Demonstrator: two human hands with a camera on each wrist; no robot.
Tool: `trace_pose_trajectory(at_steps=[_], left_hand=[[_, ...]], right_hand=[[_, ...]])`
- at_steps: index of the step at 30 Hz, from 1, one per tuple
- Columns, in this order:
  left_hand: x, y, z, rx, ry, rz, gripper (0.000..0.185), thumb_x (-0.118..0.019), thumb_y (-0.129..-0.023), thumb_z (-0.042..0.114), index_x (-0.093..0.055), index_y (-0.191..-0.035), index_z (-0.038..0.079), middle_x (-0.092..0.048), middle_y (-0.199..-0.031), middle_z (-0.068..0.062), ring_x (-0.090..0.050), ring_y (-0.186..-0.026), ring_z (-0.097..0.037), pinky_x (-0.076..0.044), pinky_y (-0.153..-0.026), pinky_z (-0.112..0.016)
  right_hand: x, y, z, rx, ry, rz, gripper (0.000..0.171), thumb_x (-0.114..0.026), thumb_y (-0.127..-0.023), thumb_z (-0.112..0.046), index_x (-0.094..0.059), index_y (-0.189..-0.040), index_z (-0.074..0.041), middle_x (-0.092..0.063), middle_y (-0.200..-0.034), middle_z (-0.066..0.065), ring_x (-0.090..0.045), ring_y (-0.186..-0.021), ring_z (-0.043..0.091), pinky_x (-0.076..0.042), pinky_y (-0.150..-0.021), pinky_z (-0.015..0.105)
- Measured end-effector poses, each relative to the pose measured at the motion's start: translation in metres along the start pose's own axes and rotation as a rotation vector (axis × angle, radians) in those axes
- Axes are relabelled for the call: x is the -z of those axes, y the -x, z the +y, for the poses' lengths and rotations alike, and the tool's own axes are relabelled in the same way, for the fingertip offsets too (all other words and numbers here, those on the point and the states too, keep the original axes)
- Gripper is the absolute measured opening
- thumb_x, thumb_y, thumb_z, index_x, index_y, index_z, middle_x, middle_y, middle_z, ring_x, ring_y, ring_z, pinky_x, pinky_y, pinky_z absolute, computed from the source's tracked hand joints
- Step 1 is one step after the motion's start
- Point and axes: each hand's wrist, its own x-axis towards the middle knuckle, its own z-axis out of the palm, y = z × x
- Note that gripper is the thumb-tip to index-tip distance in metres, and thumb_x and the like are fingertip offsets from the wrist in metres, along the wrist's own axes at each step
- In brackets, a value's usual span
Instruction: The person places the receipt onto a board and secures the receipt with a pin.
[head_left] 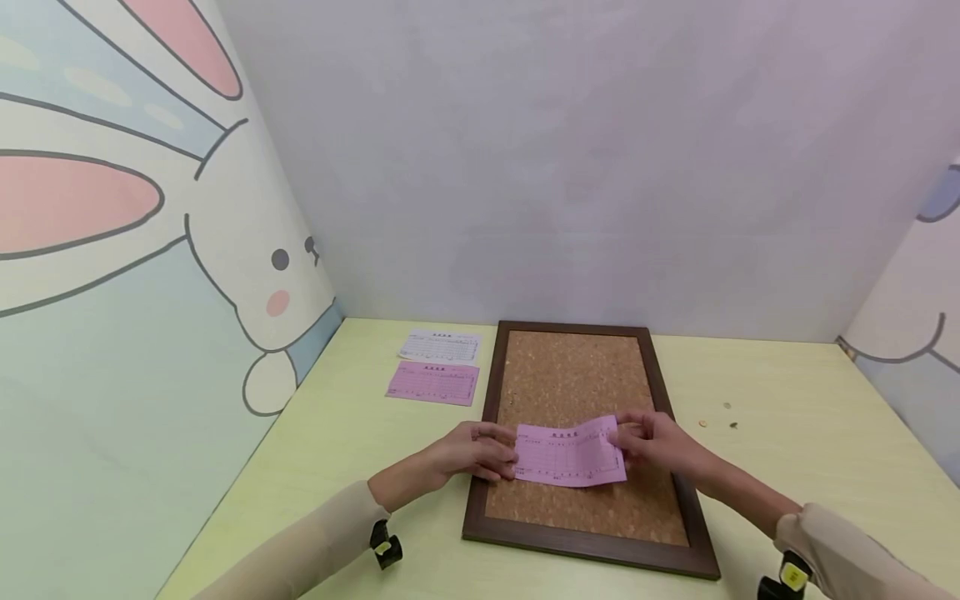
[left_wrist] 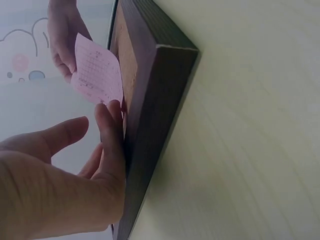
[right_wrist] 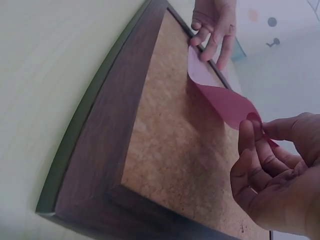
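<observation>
1. The pink slip hangs over the near half of the cork board, bowed upward in the middle rather than lying flat. The left hand pinches its left edge and the right hand pinches its right edge, so each hand is grasping the paper by a thin margin only.
2. Thin paper held this way could tear or crease if the two hands pull apart or twist against each other (the curl seen from the right wrist already shows how limp it is).
3. If one hand lets go first, the slip may swing or slide off toward the dark frame and land crooked, half on cork and half on wood.
4. Pressed down while still bowed, it would likely trap a buckle instead of sitting flush.
5. A second pink slip and a white slip lie on the surface to the left of the board, well apart; a careless sleeve could sweep them.
</observation>
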Motion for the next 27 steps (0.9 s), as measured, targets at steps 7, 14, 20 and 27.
trace_pose_trajectory(at_steps=[7,14,20,27], left_hand=[[-0.001,-0.001,0.002,0.005,-0.028,0.000,0.046,-0.068,-0.096,0.008,-0.056,-0.139,-0.001,-0.076,-0.110,-0.017,-0.076,-0.087,-0.016,-0.062,-0.076,-0.029],[0.000,0.000,0.002,0.005,-0.047,-0.011,0.046,-0.067,-0.097,0.008,-0.055,-0.140,-0.001,-0.076,-0.111,-0.017,-0.076,-0.086,-0.015,-0.062,-0.076,-0.029],[-0.001,0.000,0.002,0.018,-0.065,-0.023,0.046,-0.066,-0.096,0.008,-0.056,-0.140,-0.002,-0.076,-0.113,-0.017,-0.075,-0.089,-0.015,-0.062,-0.078,-0.029],[0.005,-0.001,0.000,-0.022,-0.107,-0.034,0.045,-0.066,-0.098,0.010,-0.057,-0.141,-0.001,-0.075,-0.116,-0.016,-0.074,-0.094,-0.016,-0.061,-0.081,-0.031]], right_hand=[[0.000,0.004,0.012,-0.029,0.111,0.026,0.035,-0.068,-0.098,-0.016,-0.059,-0.123,0.008,-0.068,-0.074,0.005,-0.060,-0.065,0.016,-0.046,-0.053,0.024],[0.003,0.006,0.017,0.015,0.177,0.029,0.036,-0.070,-0.096,-0.013,-0.058,-0.123,0.008,-0.066,-0.070,0.004,-0.059,-0.059,0.015,-0.045,-0.050,0.024],[0.003,0.008,0.017,0.054,0.261,0.054,0.035,-0.070,-0.096,-0.009,-0.059,-0.124,0.009,-0.067,-0.069,0.003,-0.059,-0.057,0.015,-0.047,-0.050,0.024],[0.009,0.012,0.014,0.059,0.292,0.069,0.030,-0.066,-0.098,-0.010,-0.062,-0.123,0.007,-0.067,-0.070,0.002,-0.059,-0.058,0.013,-0.049,-0.052,0.024]])
